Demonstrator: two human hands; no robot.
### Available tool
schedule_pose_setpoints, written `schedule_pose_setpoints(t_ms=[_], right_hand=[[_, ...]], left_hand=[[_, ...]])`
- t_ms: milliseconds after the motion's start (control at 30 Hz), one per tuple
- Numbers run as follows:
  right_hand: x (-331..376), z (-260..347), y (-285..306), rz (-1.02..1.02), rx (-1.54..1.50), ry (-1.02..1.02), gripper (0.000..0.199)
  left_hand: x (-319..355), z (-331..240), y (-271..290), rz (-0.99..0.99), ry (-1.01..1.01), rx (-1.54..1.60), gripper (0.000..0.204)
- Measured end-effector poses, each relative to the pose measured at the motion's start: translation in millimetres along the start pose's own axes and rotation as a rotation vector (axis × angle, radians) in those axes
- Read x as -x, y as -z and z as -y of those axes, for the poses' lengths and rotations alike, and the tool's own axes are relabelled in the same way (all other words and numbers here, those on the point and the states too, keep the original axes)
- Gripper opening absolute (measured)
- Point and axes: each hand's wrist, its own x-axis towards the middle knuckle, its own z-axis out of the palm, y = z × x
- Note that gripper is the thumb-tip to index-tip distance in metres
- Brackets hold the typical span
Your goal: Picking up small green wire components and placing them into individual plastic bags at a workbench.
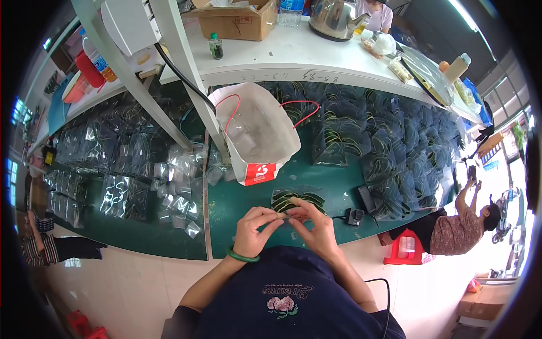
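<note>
My left hand (255,230), with a green bangle (244,257) at its wrist, is closed, thumb and fingertips pinched together near the table's front edge. Facing it, my right hand (316,227) is also closed in a pinch, its fingertips meeting those of the left. Something small sits between the fingertips, too hidden to name. Just beyond them lies a clear packet (307,194) of dark curved strips with yellow-green edges, partly covered by my fingers. A small black camera-like device (354,217) stands to the right of my right hand.
A white paper bag (265,138) with red handles stands open ahead. Many packets of curved strips (389,147) cover the right side; clear packets (124,150) spread across the left. A white shelf (254,62) holds a kettle (334,20) and box. Another person (460,229) is at right.
</note>
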Motion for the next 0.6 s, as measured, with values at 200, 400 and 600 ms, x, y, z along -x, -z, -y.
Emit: schedule_pose_setpoints(t_ms=[200,400,600], right_hand=[[21.2,-23.3,-3.2,-0.137,-0.387,-0.197,0.036],[29.0,-21.3,-9.0,-0.143,-0.517,-0.258,0.031],[29.5,-18.5,-11.8,-0.211,-0.677,-0.224,0.03]], left_hand=[[11.2,16.1,-17.2,-0.128,0.608,0.903,0.026],[19.5,29.2,-33.7,-0.211,0.836,1.314,0.03],[20.4,38.9,-40.2,-0.19,0.853,1.483,0.031]])
